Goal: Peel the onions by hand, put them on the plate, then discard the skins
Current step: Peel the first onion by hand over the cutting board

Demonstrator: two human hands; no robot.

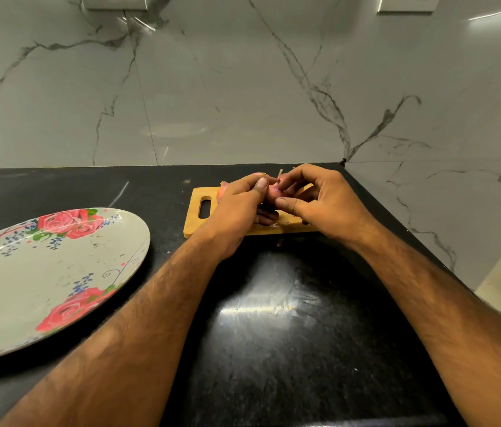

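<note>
A pinkish onion (273,192) sits between both hands above a small wooden cutting board (195,221). My left hand (236,208) wraps around the onion from the left, thumb on top. From the right, my right hand (320,201) pinches at the onion's skin with thumb and fingertips. The hands hide most of the onion. Another pinkish onion (223,189) shows partly behind the left hand, at the board's far edge. A grey oval plate with red roses (43,272) lies at the left with nothing on it.
The black stone counter (273,334) spreads in front of the board. A marble wall stands close behind, and it turns a corner (346,161) at the right. A few small skin scraps (280,243) lie just in front of the board.
</note>
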